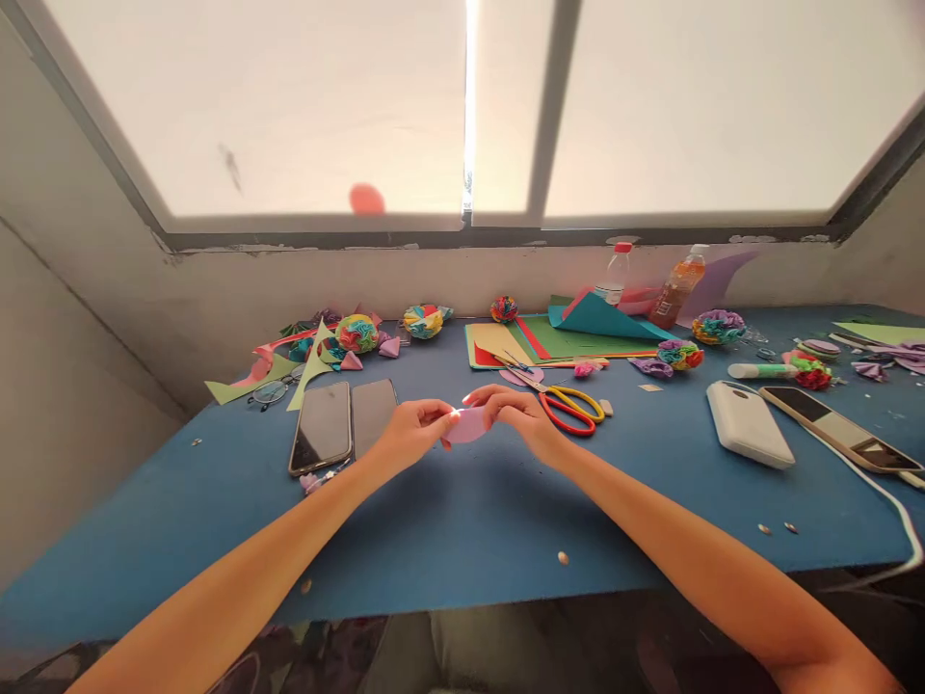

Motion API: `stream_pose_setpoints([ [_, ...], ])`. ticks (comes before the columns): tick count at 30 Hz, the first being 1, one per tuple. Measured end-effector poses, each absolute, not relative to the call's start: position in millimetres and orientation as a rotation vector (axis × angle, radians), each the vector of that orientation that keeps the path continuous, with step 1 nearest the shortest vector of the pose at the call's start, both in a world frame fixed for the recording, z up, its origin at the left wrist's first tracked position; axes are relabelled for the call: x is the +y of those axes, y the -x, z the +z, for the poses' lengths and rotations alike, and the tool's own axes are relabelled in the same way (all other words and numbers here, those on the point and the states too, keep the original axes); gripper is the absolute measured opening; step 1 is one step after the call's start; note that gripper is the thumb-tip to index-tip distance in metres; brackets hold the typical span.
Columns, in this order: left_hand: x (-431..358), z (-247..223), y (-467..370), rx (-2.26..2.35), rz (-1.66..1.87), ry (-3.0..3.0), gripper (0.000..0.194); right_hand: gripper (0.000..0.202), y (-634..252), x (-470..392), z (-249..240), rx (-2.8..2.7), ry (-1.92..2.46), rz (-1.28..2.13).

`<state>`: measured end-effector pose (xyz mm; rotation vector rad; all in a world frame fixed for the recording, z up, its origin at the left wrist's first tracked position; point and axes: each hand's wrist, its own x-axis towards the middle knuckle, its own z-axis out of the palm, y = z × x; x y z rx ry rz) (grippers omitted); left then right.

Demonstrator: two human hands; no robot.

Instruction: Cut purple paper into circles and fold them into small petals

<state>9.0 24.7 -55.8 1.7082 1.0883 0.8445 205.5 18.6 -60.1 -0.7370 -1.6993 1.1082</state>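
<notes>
Here, the 2 hands meet above the blue table (448,540), holding a small lilac paper (468,426) between them, near the middle and clear of the surface. The left hand (415,434) pinches its left end between thumb and forefinger. The right hand (520,416) grips the right end, fingers bent close over it, 1 fingertip reaching above the top edge; how the right thumb sits I can't tell.

Just beyond the right hand lie the scissors (547,389), blades pointing away over a lilac disc (518,377), with an eraser (605,408) by the handles. Near the left hand, 2 phones lie side by side, 1 black (323,429) and 1 grey (372,410), then glasses (270,392) by some pale green scraps (313,371).

Farther back, coloured sheets (593,339) lie stacked in front of 2 bottles, 1 red-capped (615,275) and 1 with amber liquid (677,286). Frilled paper balls dot the back, including a yellowish ball (357,333) on the left and a purple-blue ball (719,326) on the right. Over to the right are a glue stick (761,370), a white power bank (749,424) and a third phone (842,424) beside a white cable (896,506).
</notes>
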Motion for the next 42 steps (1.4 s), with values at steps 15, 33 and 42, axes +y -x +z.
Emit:
stream_pose_setpoints([
  [15, 18.4, -63.3, -8.8, 1.125, 0.868, -1.857, 0.029, 0.025, -197.6, 22.6, -69.6, -1.876, 1.026, 0.903],
  [33, 18.9, -54.4, -5.8, 1.212, 0.876, -1.846, 0.025, 0.021, -203.9, 22.3, -60.5, -1.895, 1.101, 0.728],
  [42, 23.3, -50.1, -4.9, 1.186, 1.023, -1.639, 0.033, 0.031, -199.4, 23.9, -64.7, -1.766, 1.002, 1.163],
])
